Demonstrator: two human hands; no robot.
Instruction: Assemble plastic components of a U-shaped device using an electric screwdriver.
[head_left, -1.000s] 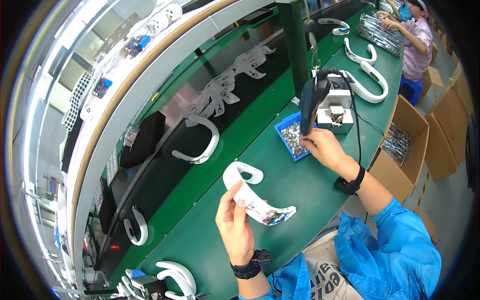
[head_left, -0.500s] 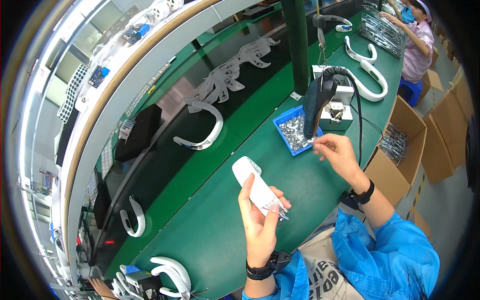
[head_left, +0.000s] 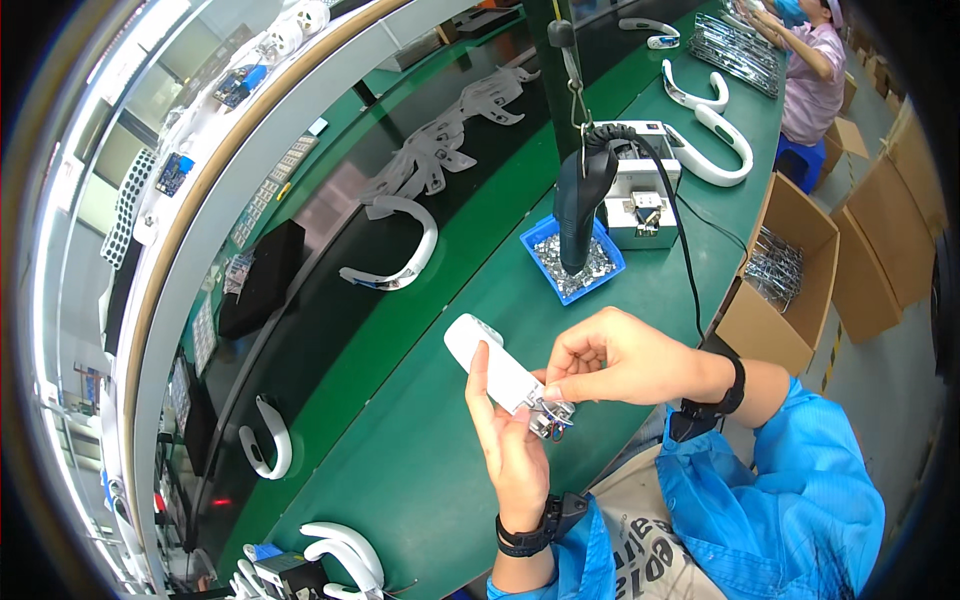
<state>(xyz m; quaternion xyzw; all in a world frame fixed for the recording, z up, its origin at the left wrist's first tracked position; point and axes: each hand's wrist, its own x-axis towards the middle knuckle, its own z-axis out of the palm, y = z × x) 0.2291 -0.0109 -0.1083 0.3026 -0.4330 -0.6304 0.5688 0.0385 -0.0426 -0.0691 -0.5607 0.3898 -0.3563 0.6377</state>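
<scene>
My left hand (head_left: pixel 505 445) grips a white curved plastic housing (head_left: pixel 490 365), its far end pointing up and away. At the near end of the housing, metal parts and thin wires (head_left: pixel 550 420) stick out. My right hand (head_left: pixel 625 360) is at that end, thumb and forefinger pinched together at the metal parts; what lies between the fingertips is too small to make out. Beyond my hands a black electric screwdriver (head_left: pixel 580 210) hangs from a hook over a blue tray (head_left: pixel 565 290) of small metal pieces.
Behind the tray stands a white machine (head_left: pixel 640 185). More white curved housings (head_left: pixel 415 255) lie along the green table (head_left: pixel 400 440). An open cardboard box (head_left: pixel 770 320) holding metal rods is at the right. A co-worker (head_left: pixel 810 65) sits at the far right.
My right hand has moved from the blue tray left and nearer, to the wired end of the housing. The left hand still holds the housing. The whole view has shifted slightly.
</scene>
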